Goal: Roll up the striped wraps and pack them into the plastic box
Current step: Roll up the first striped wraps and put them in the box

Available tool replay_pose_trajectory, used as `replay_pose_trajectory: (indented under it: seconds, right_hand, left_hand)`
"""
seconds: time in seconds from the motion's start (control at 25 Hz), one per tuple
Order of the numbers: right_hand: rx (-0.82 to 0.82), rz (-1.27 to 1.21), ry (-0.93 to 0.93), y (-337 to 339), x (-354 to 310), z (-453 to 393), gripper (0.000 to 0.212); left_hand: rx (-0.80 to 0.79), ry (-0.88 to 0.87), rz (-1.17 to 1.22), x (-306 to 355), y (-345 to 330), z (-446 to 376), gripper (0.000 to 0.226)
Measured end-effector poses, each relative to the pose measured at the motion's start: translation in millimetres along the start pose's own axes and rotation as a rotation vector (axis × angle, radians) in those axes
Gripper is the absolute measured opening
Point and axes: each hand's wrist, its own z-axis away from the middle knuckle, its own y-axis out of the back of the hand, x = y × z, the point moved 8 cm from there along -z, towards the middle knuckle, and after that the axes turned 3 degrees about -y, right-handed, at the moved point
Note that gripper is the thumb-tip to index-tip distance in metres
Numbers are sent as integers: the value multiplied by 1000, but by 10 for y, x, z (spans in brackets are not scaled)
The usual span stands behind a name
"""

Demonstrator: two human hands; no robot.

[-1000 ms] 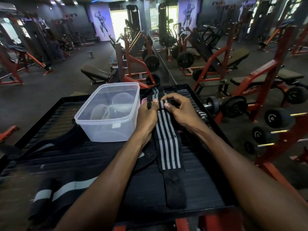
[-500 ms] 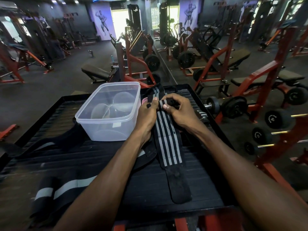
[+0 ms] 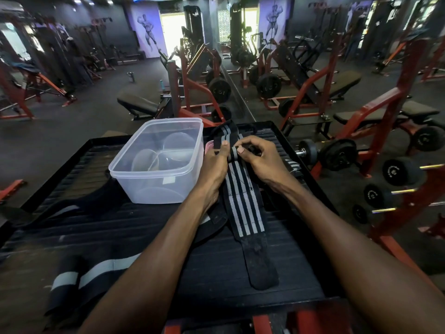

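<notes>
At the lower left of the frame I see a loose black wrap with a pale band (image 3: pixel 96 271) lying on the ribbed black platform (image 3: pixel 277 280), not yet rolled. Just right of centre the striped wrap (image 3: pixel 243 201) runs up the frame, its plain black tail nearest me and its far end turned into a small roll. My left hand (image 3: pixel 214 167) has thumb and fingers curled onto the left side of that roll; my right hand (image 3: pixel 260 157) pinches the right side, fingers bent over it. Both are closed on the wrap, neither open. Left of centre the plastic box (image 3: pixel 156 162) stands just beside my left hand, with no wrap in it that I can see. Another striped wrap (image 3: pixel 224 131) lies beyond the hands, at the platform's far edge.

The risk I judge: the roll is only a turn or two, so uneven pressure would skew it into a cone, and a slipped pinch would let it spring open. My left wrist could also nudge the light box.
</notes>
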Motion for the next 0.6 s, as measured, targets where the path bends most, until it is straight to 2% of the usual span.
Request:
replay_pose_trajectory:
  seconds: [0.04,0.08,0.16,0.24,0.36,0.44,0.6]
  right_hand:
    - [-3,-1,13,-7,-17,4,12]
    - [-17,-16,11,-21,-27,10,11]
    - [-62,-77,-64,-60,-20,30,8]
    - [-100,-116,-144,-88,32,30,8]
    - [-71,-31,-108,-44,75,-6,8]
    - [-48,-48,-95,-25,75,-13,9]
    - [-46,-76,-87,-46,64,0,13]
  left_hand:
    - [-5,13,-19,-37,7,-15,71]
    - [-4,26,-42,-49,7,-19,61]
    - [42,12,-66,21,38,23,28]
    - [48,-27,-109,16,19,-18,13]
    - [59,-50,-98,22,38,-12,11]
    - [23,-2,-16,-30,28,-30,24]
    - [4,20,-25,-96,45,-73,43]
